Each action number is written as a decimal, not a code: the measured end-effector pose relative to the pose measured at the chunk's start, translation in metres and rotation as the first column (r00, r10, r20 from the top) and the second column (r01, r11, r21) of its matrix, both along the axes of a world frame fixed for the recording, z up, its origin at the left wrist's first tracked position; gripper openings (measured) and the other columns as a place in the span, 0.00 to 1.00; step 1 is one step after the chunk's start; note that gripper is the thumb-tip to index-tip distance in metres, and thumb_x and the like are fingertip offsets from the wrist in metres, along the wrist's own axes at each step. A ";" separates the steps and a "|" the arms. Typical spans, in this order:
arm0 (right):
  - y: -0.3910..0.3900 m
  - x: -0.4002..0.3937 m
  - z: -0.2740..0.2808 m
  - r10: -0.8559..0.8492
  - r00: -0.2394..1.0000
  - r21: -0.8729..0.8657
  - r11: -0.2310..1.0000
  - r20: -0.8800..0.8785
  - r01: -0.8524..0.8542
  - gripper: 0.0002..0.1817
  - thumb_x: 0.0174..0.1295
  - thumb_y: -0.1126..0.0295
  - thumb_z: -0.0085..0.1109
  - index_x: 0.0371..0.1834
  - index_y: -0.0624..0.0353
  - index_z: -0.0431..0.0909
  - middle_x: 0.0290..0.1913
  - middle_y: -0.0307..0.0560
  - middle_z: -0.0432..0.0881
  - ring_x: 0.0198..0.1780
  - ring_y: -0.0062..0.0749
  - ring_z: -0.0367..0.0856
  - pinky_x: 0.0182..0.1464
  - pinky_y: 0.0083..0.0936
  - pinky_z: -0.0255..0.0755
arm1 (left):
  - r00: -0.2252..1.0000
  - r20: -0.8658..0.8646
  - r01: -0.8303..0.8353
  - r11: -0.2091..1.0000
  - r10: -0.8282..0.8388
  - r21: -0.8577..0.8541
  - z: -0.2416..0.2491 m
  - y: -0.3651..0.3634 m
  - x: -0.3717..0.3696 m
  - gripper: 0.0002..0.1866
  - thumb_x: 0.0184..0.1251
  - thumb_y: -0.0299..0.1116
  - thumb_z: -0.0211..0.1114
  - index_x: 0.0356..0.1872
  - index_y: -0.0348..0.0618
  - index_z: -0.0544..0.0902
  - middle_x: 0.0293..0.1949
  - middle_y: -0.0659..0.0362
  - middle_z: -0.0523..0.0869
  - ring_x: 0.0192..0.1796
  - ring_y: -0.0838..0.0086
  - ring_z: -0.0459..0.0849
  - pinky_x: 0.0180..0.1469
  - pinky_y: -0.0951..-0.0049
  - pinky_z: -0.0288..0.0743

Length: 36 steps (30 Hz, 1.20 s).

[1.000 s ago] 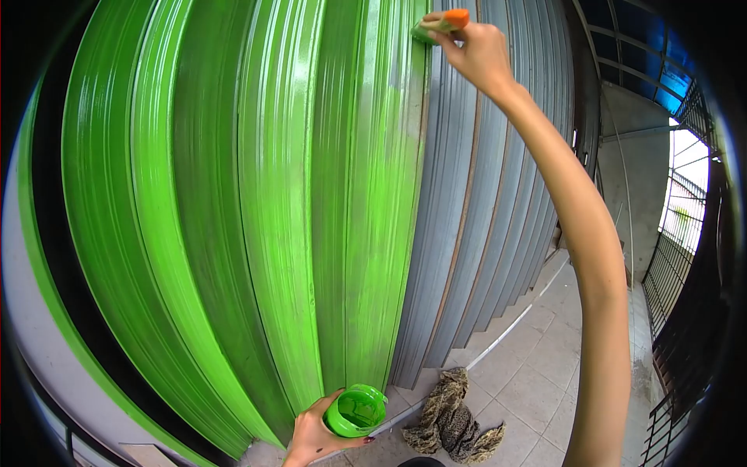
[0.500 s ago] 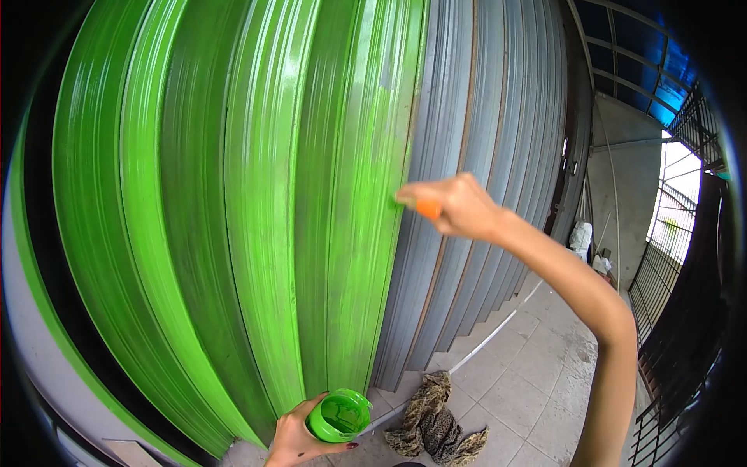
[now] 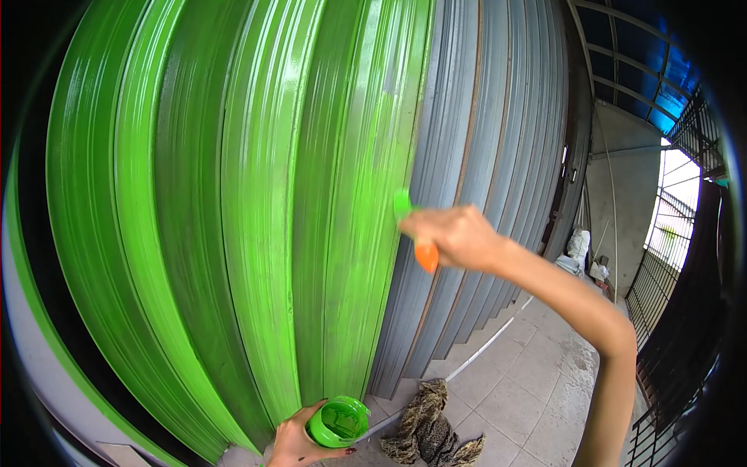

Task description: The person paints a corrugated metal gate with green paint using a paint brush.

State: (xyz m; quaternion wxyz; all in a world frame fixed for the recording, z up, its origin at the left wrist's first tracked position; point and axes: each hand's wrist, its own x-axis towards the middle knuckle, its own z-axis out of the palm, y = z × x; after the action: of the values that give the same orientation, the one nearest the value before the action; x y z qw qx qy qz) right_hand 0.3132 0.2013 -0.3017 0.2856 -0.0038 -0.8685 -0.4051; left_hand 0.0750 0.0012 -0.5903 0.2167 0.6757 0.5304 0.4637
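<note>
1. Head view, nearest first: the left hand [image 3: 294, 445] sits at the bottom edge of the frame, fingers wrapped around a small green paint cup [image 3: 338, 421]. The cup is open at the top, and wet green paint shows inside it.
2. Just right of the cup, a crumpled mottled rag [image 3: 426, 436] lies on the tiled floor [image 3: 529, 389], close to the foot of the shutter. It is apart from the left hand.
3. Higher up and well apart from the cup, the right hand [image 3: 455, 235] is closed around a paintbrush [image 3: 412, 226]. Its arm stretches in from the lower right.
4. The brush's orange handle end pokes down below the fingers. Its green-loaded head points up and left and meets the folding metal shutter [image 3: 257, 194].
5. The brush head lies right on the seam where green paint ends and bare grey metal begins, about mid-height on the shutter.
6. The shutter's left panels are glossy green; those to the right of the brush are grey and ribbed.
7. Farther back on the right, a white line runs along the floor beside the grey panels.
8. Beyond that stand a concrete wall [image 3: 622, 187], some pale bundles at its foot, and a dark metal grille [image 3: 661, 272] with daylight behind it.
</note>
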 end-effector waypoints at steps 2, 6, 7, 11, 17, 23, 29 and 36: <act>-0.006 0.004 -0.031 -0.072 0.989 -0.123 0.988 0.132 0.088 0.16 0.48 0.82 0.59 0.42 0.58 0.80 0.35 0.48 0.87 0.29 0.34 0.87 0.21 0.29 0.78 | 1.000 -0.001 0.005 1.000 -0.005 0.009 -0.001 0.001 -0.001 0.46 0.28 0.47 0.86 0.57 0.38 0.81 0.47 0.51 0.88 0.50 0.63 0.88 0.56 0.66 0.80; 0.000 -0.005 0.003 -0.139 0.984 -0.186 0.970 0.113 0.159 0.14 0.54 0.79 0.63 0.45 0.55 0.82 0.42 0.47 0.89 0.30 0.30 0.88 0.19 0.23 0.77 | 1.000 -0.014 0.006 1.000 -0.006 0.004 -0.002 0.002 0.000 0.46 0.28 0.47 0.85 0.57 0.38 0.81 0.47 0.52 0.88 0.49 0.63 0.88 0.56 0.66 0.80; 0.004 -0.010 0.033 -0.204 0.978 -0.198 0.958 0.035 0.207 0.14 0.55 0.78 0.63 0.45 0.54 0.83 0.41 0.47 0.89 0.29 0.30 0.88 0.20 0.23 0.77 | 1.000 -0.022 0.004 1.000 -0.003 0.007 -0.003 0.002 0.000 0.46 0.28 0.47 0.85 0.57 0.39 0.81 0.47 0.52 0.88 0.49 0.63 0.88 0.56 0.66 0.80; 0.018 -0.021 0.120 -0.070 0.962 -0.020 0.998 -0.264 0.068 0.11 0.58 0.75 0.66 0.45 0.55 0.85 0.39 0.45 0.89 0.33 0.30 0.90 0.33 0.24 0.83 | 1.000 -0.028 0.009 1.000 -0.009 0.009 -0.005 0.003 -0.001 0.47 0.28 0.48 0.85 0.57 0.39 0.81 0.47 0.52 0.88 0.49 0.63 0.88 0.56 0.66 0.80; 0.019 -0.012 0.135 0.077 0.920 0.269 0.963 -0.385 0.032 0.13 0.57 0.75 0.64 0.45 0.49 0.83 0.40 0.36 0.88 0.32 0.31 0.88 0.29 0.24 0.81 | 1.000 -0.019 -0.001 1.000 0.001 0.012 -0.005 0.002 -0.001 0.46 0.28 0.47 0.85 0.57 0.38 0.81 0.47 0.51 0.88 0.49 0.63 0.89 0.55 0.67 0.80; 0.006 0.008 -0.032 0.001 1.000 -0.041 0.999 0.030 0.001 0.16 0.51 0.82 0.58 0.44 0.59 0.80 0.42 0.49 0.88 0.33 0.37 0.89 0.28 0.28 0.84 | 1.000 -0.004 -0.007 1.000 0.007 0.019 -0.002 0.000 -0.001 0.46 0.27 0.44 0.86 0.57 0.37 0.81 0.47 0.51 0.89 0.50 0.64 0.88 0.55 0.67 0.80; 0.015 0.004 0.005 0.011 1.000 -0.291 0.957 0.005 -0.009 0.11 0.56 0.78 0.62 0.43 0.57 0.84 0.37 0.47 0.89 0.27 0.31 0.87 0.26 0.26 0.82 | 1.000 -0.007 -0.021 0.999 0.021 0.024 0.003 -0.003 0.003 0.48 0.26 0.45 0.87 0.57 0.33 0.80 0.47 0.51 0.88 0.50 0.64 0.88 0.56 0.67 0.79; 0.034 0.010 0.097 0.266 0.832 0.073 0.962 -0.487 -0.264 0.08 0.60 0.75 0.65 0.42 0.52 0.87 0.45 0.42 0.89 0.30 0.26 0.88 0.30 0.20 0.84 | 0.999 -0.011 -0.037 0.999 0.037 -0.027 0.013 -0.006 0.007 0.49 0.27 0.46 0.87 0.57 0.33 0.80 0.48 0.51 0.88 0.51 0.65 0.88 0.58 0.68 0.78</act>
State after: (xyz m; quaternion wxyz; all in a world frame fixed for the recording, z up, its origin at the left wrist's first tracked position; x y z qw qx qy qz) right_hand 0.3229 0.2355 -0.2047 0.5505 0.0138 -0.7586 -0.3484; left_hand 0.0822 -0.0052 -0.5775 0.2145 0.6653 0.5503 0.4566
